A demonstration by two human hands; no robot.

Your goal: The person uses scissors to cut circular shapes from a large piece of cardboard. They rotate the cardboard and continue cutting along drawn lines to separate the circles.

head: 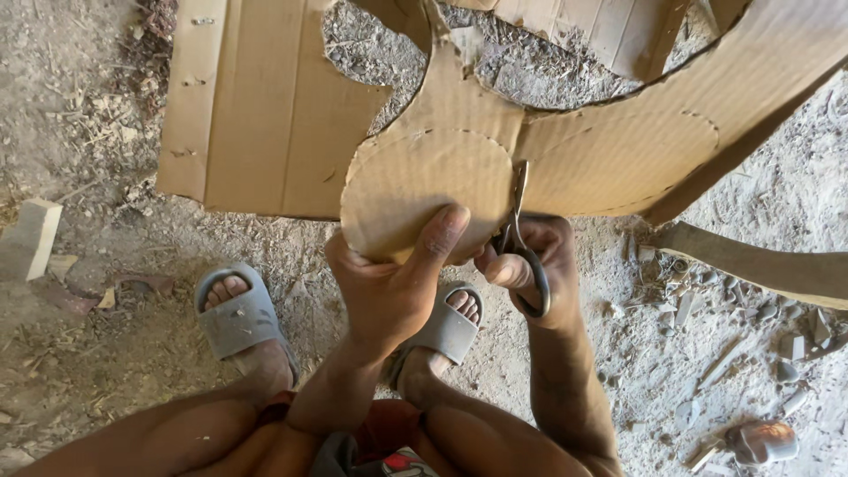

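A: Starting at the left, what lies on the ground?

B: A pale wooden block (28, 237) sits at the left edge on dusty, chip-strewn ground (106, 353). Just right of it, nearer the person, is a foot in a grey sandal (237, 318); a second grey sandal (446, 329) shows between the forearms.

A: And the cardboard?

B: A large brown cardboard sheet (265, 124) spans the far half of the view, held up off the ground. A rounded disc shape (424, 190) at its near edge is partly cut free along a dotted outline.

A: What is the left hand doing?

B: The left hand (389, 283) grasps the near edge of that disc, thumb pressed on its upper face, fingers underneath.

A: The right hand?

B: The right hand (539, 265) is clenched through the loops of dark metal scissors (521, 243), just right of the left hand. The blades point away, into the cut beside the disc.

A: Farther right?

B: A long wooden piece (760, 265) lies on the ground, and a small shiny object (761, 440) rests near the lower right corner; what it is I cannot tell.
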